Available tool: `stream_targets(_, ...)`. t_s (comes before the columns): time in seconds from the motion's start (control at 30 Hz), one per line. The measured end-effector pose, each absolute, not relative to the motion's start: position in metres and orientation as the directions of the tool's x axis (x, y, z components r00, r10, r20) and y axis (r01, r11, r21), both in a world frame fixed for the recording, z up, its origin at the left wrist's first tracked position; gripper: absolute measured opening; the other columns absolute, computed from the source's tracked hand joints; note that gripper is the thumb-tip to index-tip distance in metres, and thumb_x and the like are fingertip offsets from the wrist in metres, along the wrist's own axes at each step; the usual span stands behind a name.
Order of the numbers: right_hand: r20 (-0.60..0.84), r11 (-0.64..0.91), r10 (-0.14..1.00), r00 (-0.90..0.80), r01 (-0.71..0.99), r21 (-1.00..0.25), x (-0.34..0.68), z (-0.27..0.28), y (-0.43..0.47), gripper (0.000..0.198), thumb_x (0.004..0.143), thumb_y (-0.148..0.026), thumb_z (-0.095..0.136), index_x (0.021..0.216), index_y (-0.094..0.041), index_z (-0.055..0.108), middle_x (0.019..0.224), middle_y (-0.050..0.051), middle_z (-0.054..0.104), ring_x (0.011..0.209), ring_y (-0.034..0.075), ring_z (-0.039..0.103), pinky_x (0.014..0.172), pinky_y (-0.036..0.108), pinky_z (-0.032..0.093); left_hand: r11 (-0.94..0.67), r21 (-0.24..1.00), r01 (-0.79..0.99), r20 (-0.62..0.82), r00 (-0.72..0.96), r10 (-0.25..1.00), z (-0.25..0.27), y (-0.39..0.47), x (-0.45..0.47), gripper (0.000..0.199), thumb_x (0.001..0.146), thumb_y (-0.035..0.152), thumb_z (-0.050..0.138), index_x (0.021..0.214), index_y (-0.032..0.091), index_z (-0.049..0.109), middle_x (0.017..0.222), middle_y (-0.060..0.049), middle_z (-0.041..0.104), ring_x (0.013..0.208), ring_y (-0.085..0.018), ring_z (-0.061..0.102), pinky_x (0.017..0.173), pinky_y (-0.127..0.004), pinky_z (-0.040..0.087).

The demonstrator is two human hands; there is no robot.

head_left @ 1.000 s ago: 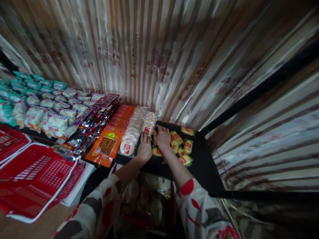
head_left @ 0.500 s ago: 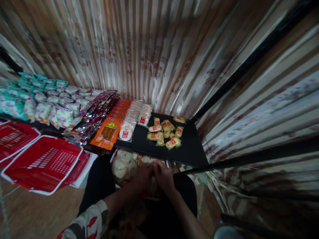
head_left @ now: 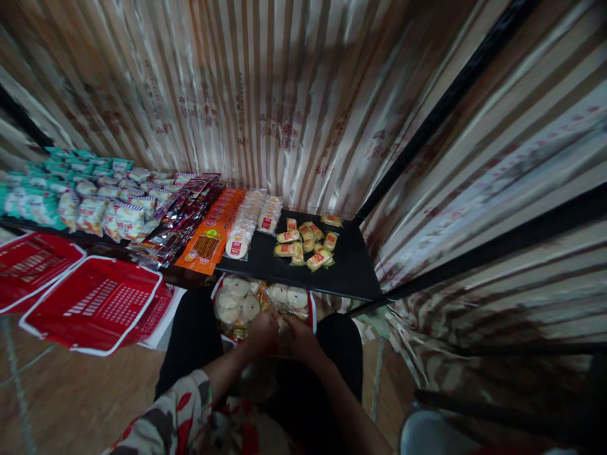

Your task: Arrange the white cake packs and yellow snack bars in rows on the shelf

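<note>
My left hand [head_left: 263, 331] and my right hand [head_left: 301, 340] come together in front of my body, fingers curled in. What they hold between them, if anything, is too dark and hidden to make out. Just beyond them a red basket with a white rim [head_left: 313, 311] sits between my knees under the shelf edge. Inside it lie round pale crackers in clear wrappers [head_left: 236, 297] and some yellowish packets, partly covered by my hands.
The black shelf [head_left: 351, 265] carries yellow wrapped cakes [head_left: 308, 243], rows of wrapped round crackers [head_left: 237, 243], an orange snack pack [head_left: 208, 237], dark red packets [head_left: 175, 221] and white-and-teal bags [head_left: 38, 205]. Red baskets [head_left: 102, 303] stand left. Black poles [head_left: 427, 133] slant at right before a curtain.
Both hands have drawn back toward my body, uncovering more of the basket's crackers. The view has shifted slightly, so the shelf sits a little further left and higher.
</note>
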State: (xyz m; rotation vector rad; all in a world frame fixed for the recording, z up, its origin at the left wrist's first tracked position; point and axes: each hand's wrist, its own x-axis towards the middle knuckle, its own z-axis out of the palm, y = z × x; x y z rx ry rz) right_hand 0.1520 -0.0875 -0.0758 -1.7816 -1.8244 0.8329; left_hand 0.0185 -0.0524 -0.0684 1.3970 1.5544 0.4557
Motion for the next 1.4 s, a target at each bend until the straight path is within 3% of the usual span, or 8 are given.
stream_targets(0.1,-0.156,-0.014,0.975,-0.159,0.656,-0.755,0.152,-0.059,-0.087,0.033,0.082,-0.027,0.042,0.108,-0.017,0.059,0.101,0.009,0.067,0.095,0.020,0.061,0.086,0.034,0.046,0.404,0.793,0.455,-0.486,0.073,0.871,-0.062,-0.043,0.017,0.008,0.075,0.012,0.045,0.074,0.016,0.051,0.061,-0.001,0.058,0.062,-0.015,0.059,0.062,-0.025,0.044)
stream_targets(0.23,-0.141,0.010,0.962,-0.236,0.540,-0.841,0.151,-0.045,-0.088,0.049,0.072,-0.034,0.058,0.118,-0.018,0.054,0.112,0.009,0.063,0.102,0.022,0.058,0.090,0.035,0.044,0.543,0.793,0.276,-0.579,0.062,0.813,-0.045,-0.032,0.012,0.011,0.077,0.009,0.040,0.070,0.017,0.045,0.048,0.005,0.049,0.041,-0.009,0.048,0.045,-0.019,0.039)
stream_targets(0.43,-0.055,0.039,0.985,-0.164,0.519,-0.854,0.148,-0.039,-0.086,0.041,0.076,-0.029,0.053,0.116,-0.020,0.055,0.110,0.007,0.064,0.099,0.021,0.060,0.088,0.035,0.045,0.588,0.806,0.059,-0.591,0.098,0.801,-0.014,-0.025,0.007,0.013,0.074,0.007,0.043,0.066,0.017,0.044,0.049,0.005,0.049,0.041,-0.007,0.049,0.043,-0.017,0.038)
stream_targets(0.63,-0.010,0.040,0.996,-0.094,0.516,-0.856,0.148,-0.026,-0.079,0.037,0.080,-0.036,0.048,0.112,-0.018,0.056,0.100,0.007,0.067,0.088,0.020,0.062,0.080,0.032,0.048,0.538,0.843,-0.029,-0.531,0.127,0.838,0.003,-0.021,0.007,0.007,0.075,0.014,0.049,0.069,0.017,0.046,0.048,0.006,0.051,0.040,-0.007,0.048,0.042,-0.017,0.037)
stream_targets(0.87,-0.114,-0.111,0.993,-0.012,0.146,-0.983,0.145,-0.021,-0.064,0.042,0.076,-0.043,0.055,0.111,-0.020,0.053,0.090,0.004,0.068,0.074,0.018,0.063,0.069,0.031,0.052,0.450,0.893,-0.030,-0.447,0.070,0.892,0.002,-0.017,0.001,0.005,0.071,0.009,0.054,0.071,0.014,0.053,0.047,0.008,0.048,0.039,-0.004,0.042,0.041,-0.015,0.032)
stream_targets(1.1,-0.186,-0.184,0.982,0.015,-0.105,-0.977,0.137,-0.013,-0.047,0.041,0.069,-0.051,0.062,0.095,-0.021,0.054,0.075,0.002,0.068,0.064,0.019,0.063,0.061,0.032,0.051,0.368,0.925,0.097,-0.372,0.036,0.927,-0.003,-0.008,-0.005,0.005,0.071,0.014,0.056,0.068,0.013,0.060,0.054,0.003,0.057,0.048,-0.007,0.050,0.048,-0.017,0.038)
stream_targets(1.23,-0.181,-0.175,0.983,0.032,-0.135,-0.975,0.133,-0.012,-0.032,0.039,0.066,-0.051,0.066,0.089,-0.020,0.056,0.072,0.001,0.067,0.061,0.017,0.062,0.059,0.028,0.048,0.275,0.947,0.169,-0.272,-0.042,0.961,-0.005,0.006,-0.010,0.007,0.070,0.020,0.058,0.071,0.014,0.062,0.063,0.001,0.063,0.056,-0.010,0.055,0.052,-0.018,0.042)
stream_targets(1.4,-0.134,-0.131,0.988,0.074,-0.039,-0.991,0.131,-0.005,-0.001,0.040,0.063,-0.054,0.066,0.080,-0.018,0.060,0.068,0.002,0.066,0.059,0.017,0.060,0.059,0.028,0.047,0.167,0.955,0.245,-0.148,-0.094,0.985,-0.003,0.030,-0.013,0.012,0.071,0.022,0.057,0.078,0.015,0.064,0.072,-0.002,0.066,0.066,-0.013,0.059,0.065,-0.024,0.047)
